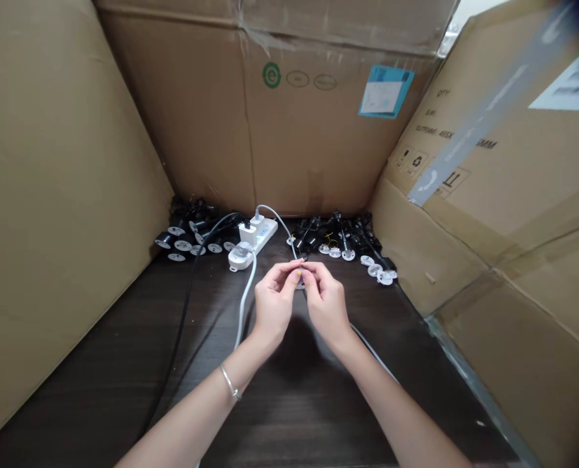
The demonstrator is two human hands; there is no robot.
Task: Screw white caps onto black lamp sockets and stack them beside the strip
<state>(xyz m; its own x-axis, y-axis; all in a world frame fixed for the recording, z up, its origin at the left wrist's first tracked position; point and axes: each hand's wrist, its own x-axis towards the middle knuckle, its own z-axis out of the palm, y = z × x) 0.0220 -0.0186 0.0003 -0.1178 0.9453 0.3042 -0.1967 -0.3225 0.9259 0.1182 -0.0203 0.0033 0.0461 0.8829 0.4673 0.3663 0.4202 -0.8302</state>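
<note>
My left hand [273,300] and my right hand [324,300] meet over the middle of the dark table [123,364]. Both pinch one small part [300,278] between their fingertips; it is white with a bit of yellow, and mostly hidden by the fingers. A thin white cable [280,222] runs from that part back to a white power strip [253,242] with white plugs in it. A silver bangle [230,383] sits on my left wrist.
Cardboard walls [50,195] close in the table on the left, back and right. Several small black and white parts lie in a pile at the back left [187,235] and another at the back right [352,247]. A black cable [182,318] and a thicker white cable [244,299] run toward me.
</note>
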